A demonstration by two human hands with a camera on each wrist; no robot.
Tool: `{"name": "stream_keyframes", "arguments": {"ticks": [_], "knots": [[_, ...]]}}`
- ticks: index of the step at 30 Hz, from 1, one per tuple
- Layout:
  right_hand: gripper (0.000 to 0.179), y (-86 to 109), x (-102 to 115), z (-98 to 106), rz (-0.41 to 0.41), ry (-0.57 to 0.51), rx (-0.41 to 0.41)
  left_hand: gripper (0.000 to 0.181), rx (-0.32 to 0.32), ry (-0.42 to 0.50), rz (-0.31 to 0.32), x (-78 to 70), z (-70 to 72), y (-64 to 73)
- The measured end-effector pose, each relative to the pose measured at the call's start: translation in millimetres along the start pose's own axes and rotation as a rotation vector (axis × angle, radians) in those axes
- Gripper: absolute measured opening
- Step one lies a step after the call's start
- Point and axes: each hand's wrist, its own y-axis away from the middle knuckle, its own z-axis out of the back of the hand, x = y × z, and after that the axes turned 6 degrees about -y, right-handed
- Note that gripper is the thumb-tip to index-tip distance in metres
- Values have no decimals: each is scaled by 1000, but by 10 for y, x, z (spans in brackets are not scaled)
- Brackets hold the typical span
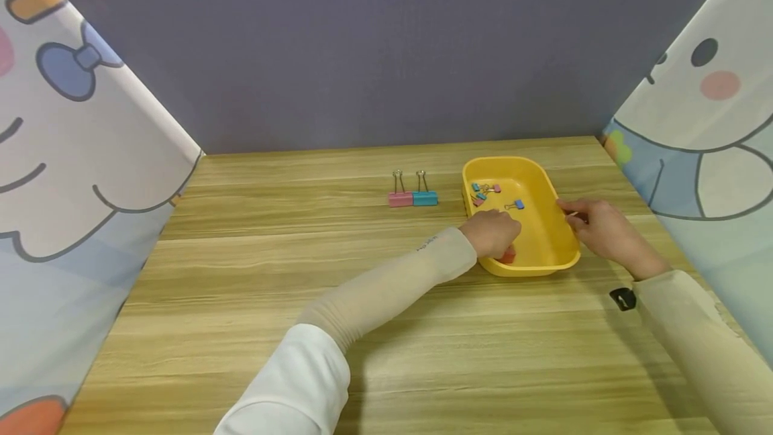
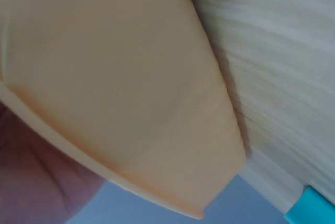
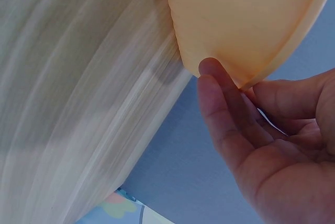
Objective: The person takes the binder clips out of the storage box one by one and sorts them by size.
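Note:
A yellow plastic tray (image 1: 546, 237) stands on the right part of the table. My right hand (image 1: 604, 230) pinches its right rim; in the right wrist view, fingers (image 3: 214, 98) lie along the outside wall. My left hand (image 1: 492, 232) reaches over the near left rim into the tray, its fingertips hidden. Close under it is a red block-like piece (image 1: 508, 255), partly covered; whether the hand holds it cannot be told. Small binder clips lie at the tray's far left, and a blue binder clip (image 1: 518, 205) lies nearer the middle.
Left of the tray, a large pink binder clip (image 1: 400, 200) and a large teal binder clip (image 1: 425, 199) stand side by side, handles pointing away. A grey panel (image 1: 386, 52) rises behind the wooden table (image 1: 272, 274). Cartoon-printed cloths (image 1: 90, 153) flank both sides.

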Motion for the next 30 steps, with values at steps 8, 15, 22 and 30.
{"name": "stream_keyframes", "arguments": {"ticks": [8, 15, 22, 30], "knots": [[36, 11, -2, -2, 13, 6, -10, 18, -36, 67, -42, 42, -25, -60], [35, 15, -12, -4, 44, 11, -39, 27, -162, 165, -129, 173, 52, -80], [35, 6, -8, -14, 37, 19, -40, 11, -257, 222, -111, 413, 248, 45], [36, 5, -11, -16, 8, 12, -7, 11, -292, 230, -42, 679, 327, 211]]}}
